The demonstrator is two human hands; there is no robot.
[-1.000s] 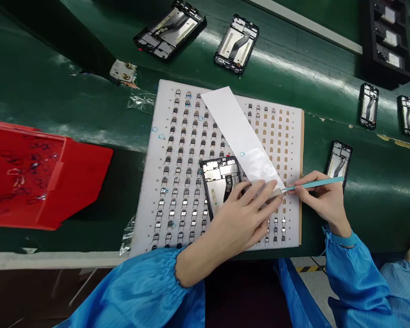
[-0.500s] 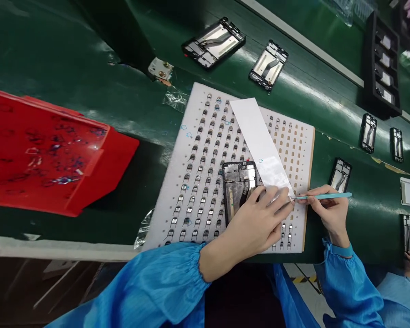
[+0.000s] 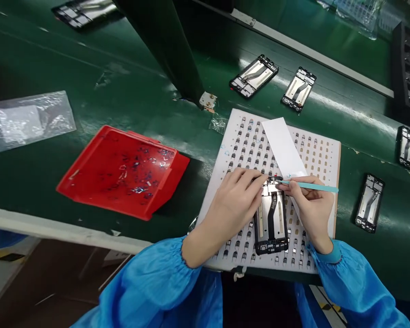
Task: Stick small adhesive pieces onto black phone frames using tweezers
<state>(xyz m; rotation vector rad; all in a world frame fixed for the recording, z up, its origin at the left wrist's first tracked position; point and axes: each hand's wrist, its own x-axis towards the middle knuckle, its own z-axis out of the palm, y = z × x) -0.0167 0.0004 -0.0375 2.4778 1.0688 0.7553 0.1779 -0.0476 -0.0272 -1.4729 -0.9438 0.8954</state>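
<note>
A black phone frame [image 3: 272, 223] lies on a white foam sheet [image 3: 237, 141] studded with rows of several small metal parts. My left hand [image 3: 232, 205] rests on the sheet, its fingertips pressed against the frame's top left corner. My right hand [image 3: 310, 209] pinches teal tweezers [image 3: 310, 186], whose tip touches the frame's top edge. A white paper strip [image 3: 284, 146] lies slantwise on the sheet behind both hands.
A red tray [image 3: 119, 171] with tiny scraps sits left of the sheet. Several more phone frames [image 3: 253, 76] lie on the green belt [image 3: 89, 82]. A clear plastic bag [image 3: 23, 119] is at far left, a dark post [image 3: 167, 45] behind, a black tray [image 3: 408, 59] at far right.
My view swung left and up. The tweezers moved from the paper strip's lower end to the phone frame's top edge. My left hand shifted from the strip to the frame's top corner.
</note>
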